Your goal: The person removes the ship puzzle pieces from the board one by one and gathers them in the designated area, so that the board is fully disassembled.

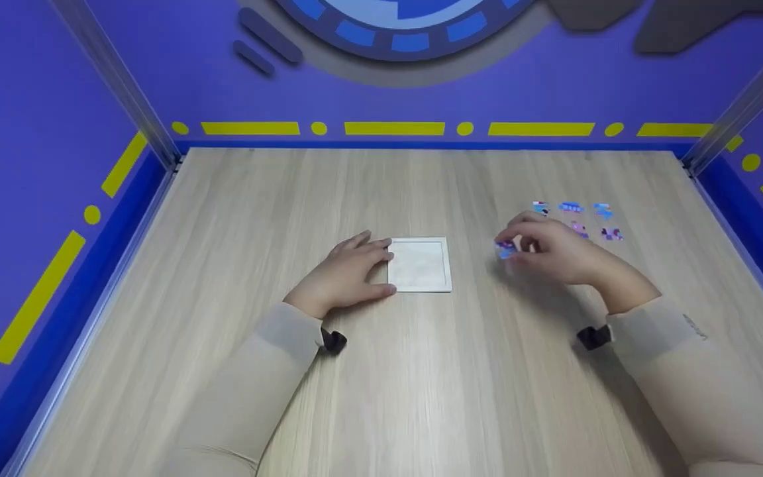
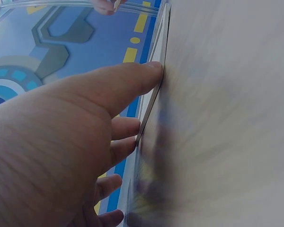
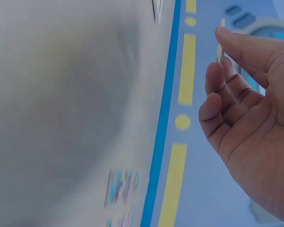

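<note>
A square white puzzle frame point(image 1: 419, 265) lies flat near the middle of the table. My left hand point(image 1: 355, 270) rests against its left side, fingertips and thumb on the edge; the left wrist view shows the thumb point(image 2: 132, 82) touching the rim. To the right of the frame, my right hand point(image 1: 550, 252) pinches a small blue and purple puzzle piece point(image 1: 505, 249) above the table. The right wrist view shows that piece point(image 3: 221, 45) edge-on between thumb and fingers, so its picture is hidden there.
Several loose puzzle pieces point(image 1: 603, 210) lie in rows at the back right, partly behind my right hand. The wooden table point(image 1: 381, 384) is bounded by blue panels point(image 1: 395, 99) with yellow markings at the back and sides.
</note>
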`<state>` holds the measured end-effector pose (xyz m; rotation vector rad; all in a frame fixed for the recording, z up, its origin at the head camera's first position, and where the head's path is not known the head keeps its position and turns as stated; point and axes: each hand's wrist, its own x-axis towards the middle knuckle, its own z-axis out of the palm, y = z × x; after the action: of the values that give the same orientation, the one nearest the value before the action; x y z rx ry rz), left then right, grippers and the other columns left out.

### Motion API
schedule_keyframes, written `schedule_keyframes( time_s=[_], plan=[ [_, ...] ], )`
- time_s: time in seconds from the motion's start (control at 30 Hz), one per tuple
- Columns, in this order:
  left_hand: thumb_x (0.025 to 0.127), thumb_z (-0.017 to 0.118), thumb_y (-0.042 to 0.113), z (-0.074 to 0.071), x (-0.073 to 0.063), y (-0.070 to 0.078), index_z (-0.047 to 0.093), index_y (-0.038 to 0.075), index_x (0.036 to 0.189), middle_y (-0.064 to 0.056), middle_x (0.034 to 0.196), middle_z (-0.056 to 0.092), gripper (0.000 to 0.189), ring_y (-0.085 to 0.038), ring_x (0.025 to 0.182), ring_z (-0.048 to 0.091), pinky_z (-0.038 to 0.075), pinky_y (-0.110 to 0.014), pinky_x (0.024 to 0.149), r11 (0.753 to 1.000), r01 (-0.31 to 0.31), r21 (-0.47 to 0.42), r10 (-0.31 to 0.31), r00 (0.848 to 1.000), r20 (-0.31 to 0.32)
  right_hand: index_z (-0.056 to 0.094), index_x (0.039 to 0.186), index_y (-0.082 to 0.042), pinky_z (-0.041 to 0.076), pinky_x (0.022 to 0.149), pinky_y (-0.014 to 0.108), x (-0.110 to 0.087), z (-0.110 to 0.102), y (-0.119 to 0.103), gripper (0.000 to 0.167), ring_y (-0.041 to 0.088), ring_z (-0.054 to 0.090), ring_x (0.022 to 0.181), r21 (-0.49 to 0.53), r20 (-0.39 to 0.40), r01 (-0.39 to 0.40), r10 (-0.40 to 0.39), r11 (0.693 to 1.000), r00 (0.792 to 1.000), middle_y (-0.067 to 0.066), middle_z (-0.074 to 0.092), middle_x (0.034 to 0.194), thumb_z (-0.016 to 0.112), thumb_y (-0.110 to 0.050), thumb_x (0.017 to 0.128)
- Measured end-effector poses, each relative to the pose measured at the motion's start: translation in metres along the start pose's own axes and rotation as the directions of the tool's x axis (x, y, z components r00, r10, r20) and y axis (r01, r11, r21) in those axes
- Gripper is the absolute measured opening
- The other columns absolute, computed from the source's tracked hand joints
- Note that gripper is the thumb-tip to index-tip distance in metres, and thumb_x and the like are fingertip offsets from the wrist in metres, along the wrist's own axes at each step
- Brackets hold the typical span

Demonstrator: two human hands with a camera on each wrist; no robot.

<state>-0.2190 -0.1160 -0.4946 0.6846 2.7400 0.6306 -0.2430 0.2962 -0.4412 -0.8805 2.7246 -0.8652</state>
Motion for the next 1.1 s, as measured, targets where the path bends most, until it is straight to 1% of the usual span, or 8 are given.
schedule_keyframes(
  time_s=[0.2, 0.4, 0.47, 0.67, 0.83, 0.93, 1.03, 1.1],
  plan=[
    [0.105, 0.075, 0.055, 0.001, 0.001, -0.001, 0.060, 0.020, 0.164, 0.004, 0.185, 0.039, 0.071, -0.036, 0.179, 0.018, 0.014, -0.057, 0.148, 1.000, 0.003, -0.001, -0.003, 1.000, 0.005, 0.080, 0.133, -0.016, 0.051, 0.083, 0.019, -0.029, -0.017, 0.024, 0.026, 0.012, 0.061, 0.100, -0.016, -0.049, -0.055, 0.054, 0.998, 0.997, 0.004, 0.072, 0.135, 0.079, -0.012, 0.107],
    [0.104, 0.076, 0.055, -0.001, -0.001, 0.000, 0.060, 0.019, 0.164, 0.003, 0.185, 0.039, 0.071, -0.035, 0.179, 0.017, 0.014, -0.057, 0.148, 1.000, 0.009, 0.002, -0.009, 1.000, -0.002, 0.078, 0.140, -0.014, 0.048, 0.083, 0.014, -0.052, -0.028, 0.048, 0.031, 0.013, 0.059, 0.106, -0.004, -0.070, -0.156, 0.155, 0.988, 0.985, 0.011, 0.065, 0.152, 0.078, -0.016, 0.109],
    [0.104, 0.076, 0.055, -0.001, -0.001, 0.000, 0.060, 0.019, 0.164, 0.003, 0.185, 0.040, 0.072, -0.036, 0.179, 0.017, 0.015, -0.058, 0.148, 1.000, 0.009, 0.002, -0.009, 1.000, -0.003, 0.077, 0.141, -0.013, 0.048, 0.083, 0.013, -0.057, -0.031, 0.054, 0.033, 0.015, 0.058, 0.107, -0.010, -0.072, -0.183, 0.182, 0.983, 0.981, 0.013, 0.064, 0.154, 0.077, -0.015, 0.109],
    [0.105, 0.075, 0.056, 0.000, -0.001, 0.000, 0.059, 0.019, 0.165, 0.003, 0.186, 0.039, 0.072, -0.036, 0.179, 0.017, 0.014, -0.058, 0.148, 1.000, 0.001, 0.009, -0.001, 1.000, 0.006, 0.075, 0.143, -0.012, 0.049, 0.083, 0.013, -0.071, -0.040, 0.069, 0.034, 0.026, 0.063, 0.115, -0.043, -0.070, -0.255, 0.251, 0.966, 0.965, 0.014, 0.067, 0.148, 0.075, -0.012, 0.109],
    [0.105, 0.075, 0.056, 0.000, -0.001, 0.001, 0.059, 0.019, 0.165, 0.002, 0.186, 0.039, 0.072, -0.036, 0.179, 0.017, 0.014, -0.058, 0.148, 1.000, 0.002, 0.006, -0.002, 1.000, 0.002, 0.072, 0.147, -0.010, 0.045, 0.085, 0.011, -0.081, -0.048, 0.082, 0.036, 0.041, 0.063, 0.126, -0.045, -0.051, -0.324, 0.322, 0.945, 0.945, 0.020, 0.063, 0.153, 0.073, -0.016, 0.111],
    [0.105, 0.075, 0.056, -0.001, -0.001, 0.001, 0.059, 0.019, 0.165, 0.003, 0.186, 0.039, 0.072, -0.036, 0.179, 0.017, 0.014, -0.057, 0.148, 1.000, 0.010, 0.002, -0.010, 1.000, 0.001, 0.072, 0.147, -0.008, 0.042, 0.087, 0.009, -0.086, -0.051, 0.089, 0.036, 0.043, 0.062, 0.128, -0.057, -0.048, -0.344, 0.341, 0.937, 0.939, 0.022, 0.061, 0.154, 0.072, -0.016, 0.111],
    [0.105, 0.076, 0.055, 0.000, -0.001, 0.001, 0.059, 0.020, 0.165, 0.004, 0.185, 0.039, 0.071, -0.035, 0.179, 0.017, 0.014, -0.056, 0.148, 1.000, 0.014, 0.000, -0.014, 1.000, 0.001, 0.071, 0.146, -0.006, 0.048, 0.091, 0.015, -0.089, -0.051, 0.095, 0.035, 0.044, 0.062, 0.127, -0.066, -0.048, -0.352, 0.349, 0.934, 0.936, 0.023, 0.062, 0.153, 0.071, -0.013, 0.111],
    [0.105, 0.076, 0.055, 0.000, -0.001, 0.001, 0.060, 0.020, 0.165, 0.004, 0.185, 0.039, 0.071, -0.035, 0.179, 0.017, 0.014, -0.056, 0.148, 1.000, 0.011, 0.004, -0.011, 1.000, 0.000, 0.070, 0.146, -0.005, 0.055, 0.098, 0.029, -0.091, -0.051, 0.099, 0.035, 0.045, 0.062, 0.127, -0.071, -0.040, -0.362, 0.360, 0.929, 0.932, 0.024, 0.062, 0.151, 0.070, -0.011, 0.112]
  ],
)
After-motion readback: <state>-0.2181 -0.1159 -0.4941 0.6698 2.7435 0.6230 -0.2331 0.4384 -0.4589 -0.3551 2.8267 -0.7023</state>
